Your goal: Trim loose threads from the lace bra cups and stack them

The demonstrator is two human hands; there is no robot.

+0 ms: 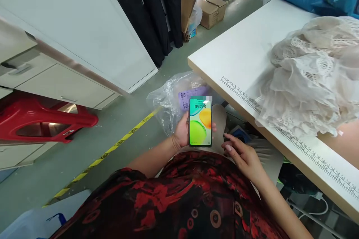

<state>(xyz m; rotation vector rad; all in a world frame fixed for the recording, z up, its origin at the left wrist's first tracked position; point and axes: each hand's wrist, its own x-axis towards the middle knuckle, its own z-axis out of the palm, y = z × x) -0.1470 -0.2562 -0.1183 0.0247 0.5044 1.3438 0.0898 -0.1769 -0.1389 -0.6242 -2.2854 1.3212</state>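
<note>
A smartphone [200,124] lies in my left hand [181,131], its lit screen facing up and showing 09:28 over a green and orange wallpaper. The thumb shows along one side of it and fingertips curl round the other. My right hand [241,154] is beside the phone, above my lap and apart from it, its fingers loosely stretched and holding nothing I can see. Beyond the phone is a clear plastic bag [168,99] with a purple printed sheet [193,94] at it.
At the right stands a white table [224,44] with a ruler scale along its edge and a heap of cream lace fabric [308,74]. A red stool [50,115] and white drawers [64,82] are at the left. Cardboard boxes [212,10] and dark hanging garments [148,3] are farther back.
</note>
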